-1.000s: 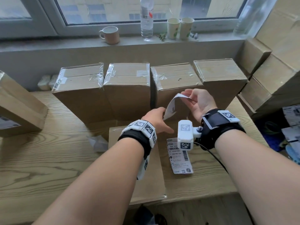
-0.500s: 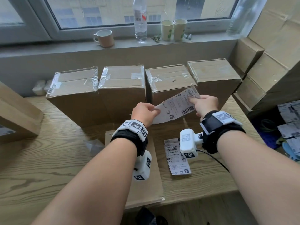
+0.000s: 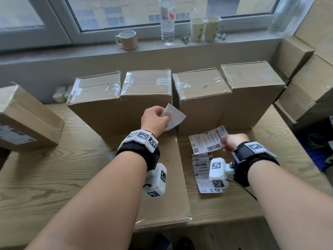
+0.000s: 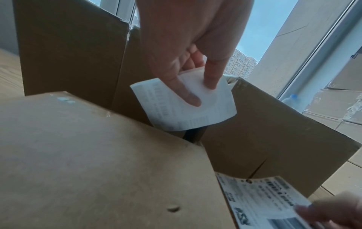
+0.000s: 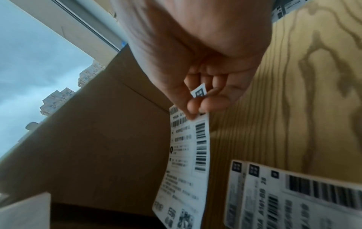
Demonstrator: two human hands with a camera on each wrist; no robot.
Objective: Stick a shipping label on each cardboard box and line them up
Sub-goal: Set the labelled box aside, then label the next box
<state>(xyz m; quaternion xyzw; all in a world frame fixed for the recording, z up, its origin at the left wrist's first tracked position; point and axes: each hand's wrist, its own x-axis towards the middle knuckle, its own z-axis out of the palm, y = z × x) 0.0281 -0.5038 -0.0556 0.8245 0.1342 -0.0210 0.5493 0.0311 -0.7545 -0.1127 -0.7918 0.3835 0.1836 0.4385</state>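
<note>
A printed shipping label is pinched at one edge between the thumb and fingertips of the right hand and is held in the air just in front of the row of boxes, above the wooden table. Its barcodes and text face up in the head view. A blank white backing sheet is gripped by the left hand, with the thumb and a finger pressed on its curled surface, and is held up before the gap between the two middle boxes.

Four sealed cardboard boxes are lined up side by side along the back of the table, under the window sill; no label is seen on the faces that show. A flat piece of cardboard is laid on the table beneath the left forearm. More labels are stacked on the table just below the held one, partly hidden by the right wrist camera.

Another box is set at the left edge of the table. A mug, a water bottle and two paper cups are stood on the sill.
</note>
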